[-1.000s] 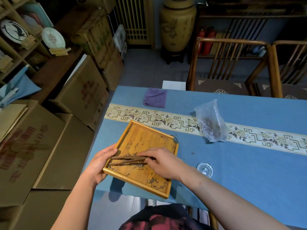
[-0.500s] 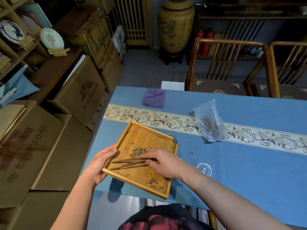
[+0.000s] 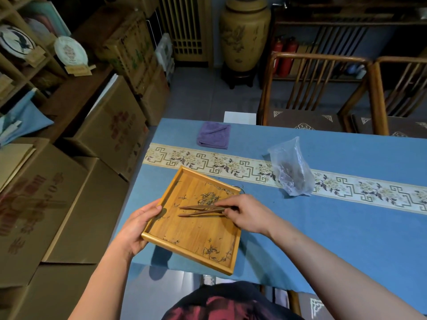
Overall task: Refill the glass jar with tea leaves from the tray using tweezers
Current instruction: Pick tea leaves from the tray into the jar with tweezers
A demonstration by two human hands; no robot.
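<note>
Both hands' fingers [image 3: 227,210] curled, gripping.

The tray [image 3: 196,236] sits at the near left corner of the table [image 3: 323,227], and the left hand [image 3: 136,229] holds its left edge. The tweezers [image 3: 201,210] lie over the tray's middle, held by the right hand [image 3: 247,213], with tea leaves [image 3: 208,197] just behind their tips. A plastic bag [image 3: 291,167] stands to the right behind the tray, a folded cloth [image 3: 213,135] lies by the far edge, and boxes [image 3: 69,181] stand left of the table.
</note>
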